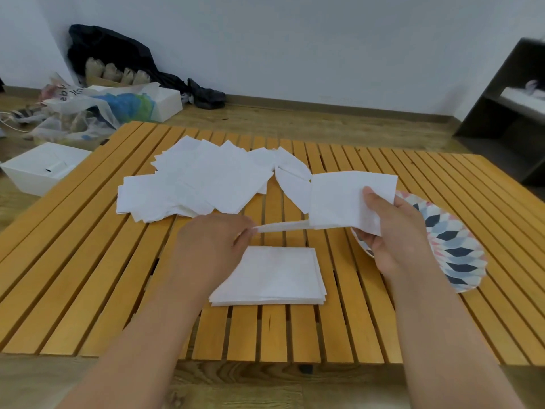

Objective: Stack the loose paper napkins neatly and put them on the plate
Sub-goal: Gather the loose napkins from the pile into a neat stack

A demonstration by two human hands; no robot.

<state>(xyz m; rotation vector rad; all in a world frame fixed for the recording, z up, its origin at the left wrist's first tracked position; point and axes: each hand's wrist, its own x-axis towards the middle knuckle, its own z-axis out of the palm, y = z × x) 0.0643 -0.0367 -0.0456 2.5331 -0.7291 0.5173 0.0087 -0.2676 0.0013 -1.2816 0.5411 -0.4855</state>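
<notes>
A neat stack of white napkins point(271, 277) lies on the slatted wooden table point(88, 261) in front of me. Several loose napkins point(194, 180) are spread across the far middle of the table. My right hand point(395, 228) holds one napkin point(342, 199) up above the table, thumb on its front. My left hand point(212, 246) pinches the lower left corner of that same napkin, above the stack. A paper plate point(454, 246) with a blue, pink and grey leaf pattern sits at the right, partly hidden behind my right hand.
On the floor to the left are white boxes point(44, 168), plastic bags point(97, 104) and a black bag point(118, 51) against the wall. A dark shelf unit point(507, 113) stands at the far right.
</notes>
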